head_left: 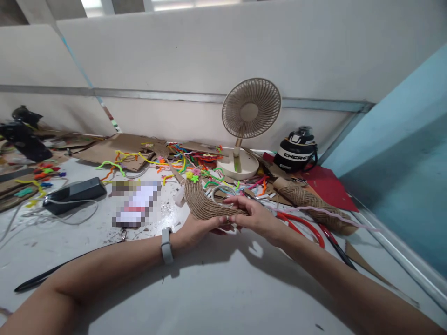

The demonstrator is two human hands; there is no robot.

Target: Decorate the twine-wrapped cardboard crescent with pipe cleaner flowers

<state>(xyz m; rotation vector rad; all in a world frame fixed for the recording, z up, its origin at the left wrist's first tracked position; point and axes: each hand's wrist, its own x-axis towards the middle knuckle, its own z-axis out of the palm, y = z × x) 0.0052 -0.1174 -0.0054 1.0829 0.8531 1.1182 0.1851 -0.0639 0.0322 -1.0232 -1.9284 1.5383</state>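
Observation:
A crescent wrapped in brown jute twine (200, 200) is held up above the white table, with small yellow-green and pink fuzzy flowers (193, 175) at its upper tip. My left hand (200, 228) supports it from below, thumb along its lower edge. Fingers of my right hand (253, 214) are closed over the crescent's right end, close to my left fingertips. What lies between the touching fingertips is too small to make out. A pale pink fuzzy strand (324, 213) stretches rightward from beside my right hand; whether it is held I cannot tell. Behind the crescent sits a roll of tape (224, 194).
A desk fan (249, 111) stands at the back among colourful pipe cleaners and cardboard (104, 151). To the right are a black bottle (296, 151), a twine roll (310, 202) and red-handled scissors (312, 230). Leftward lie a blurred phone (138, 204) and a black box with cable (75, 194).

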